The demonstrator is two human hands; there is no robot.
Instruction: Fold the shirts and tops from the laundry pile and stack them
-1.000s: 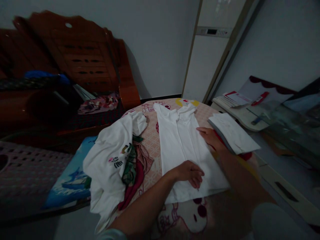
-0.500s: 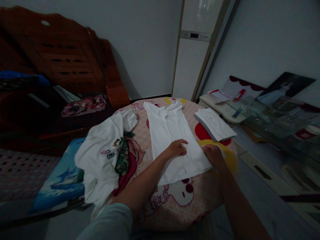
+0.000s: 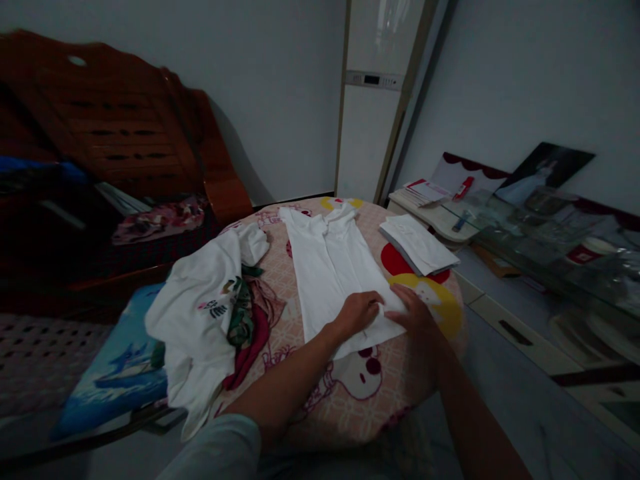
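Observation:
A white shirt (image 3: 327,267) lies lengthwise on the round table, its sides folded inward and its collar end pointing away from me. Over its lower right part, my left hand (image 3: 357,313) has its fingers curled in a pinch on the fabric. Close beside it, my right hand (image 3: 419,317) rests at the shirt's right edge with thumb and fingers apart. To the left is a loose heap with a white printed top (image 3: 200,300) over a green patterned garment (image 3: 243,313) and a dark red one (image 3: 250,353).
Folded white and grey clothes (image 3: 419,243) lie at the table's right. A pink patterned cloth (image 3: 350,417) covers the table. A wooden bench (image 3: 115,133) stands at the left, a blue picture cushion (image 3: 120,367) near it. On the right is a glass shelf (image 3: 525,247) with a paper cup (image 3: 590,250).
My right hand has moved left toward my left hand, and its fingers have spread. My left hand has shifted slightly right across the shirt. The camera view has turned a little to the right.

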